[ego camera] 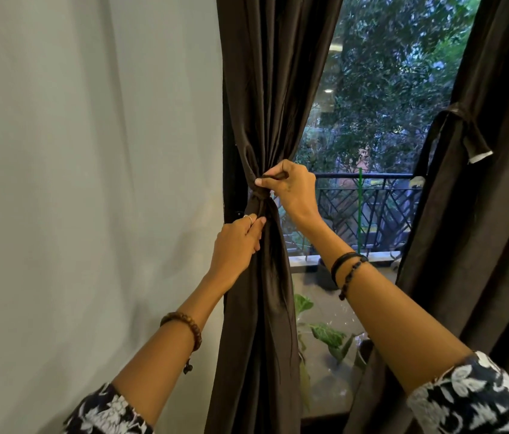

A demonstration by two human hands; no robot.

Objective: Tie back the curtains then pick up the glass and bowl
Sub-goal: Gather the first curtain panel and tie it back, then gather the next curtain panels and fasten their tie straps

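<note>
A dark brown left curtain (265, 89) hangs gathered beside the window, cinched at its waist by a knotted tie-back (259, 197). My right hand (290, 191) pinches one end of the tie-back just above the knot. My left hand (237, 242) grips the other end just below the knot, against the curtain folds. The right curtain (478, 245) hangs at the right edge with a tie-back strap (463, 126) wrapped on it, its end dangling. No glass or bowl is in view.
A pale wall (90, 183) fills the left half. Through the window pane are a balcony railing (372, 202), trees and potted green leaves (328, 333) on the balcony floor.
</note>
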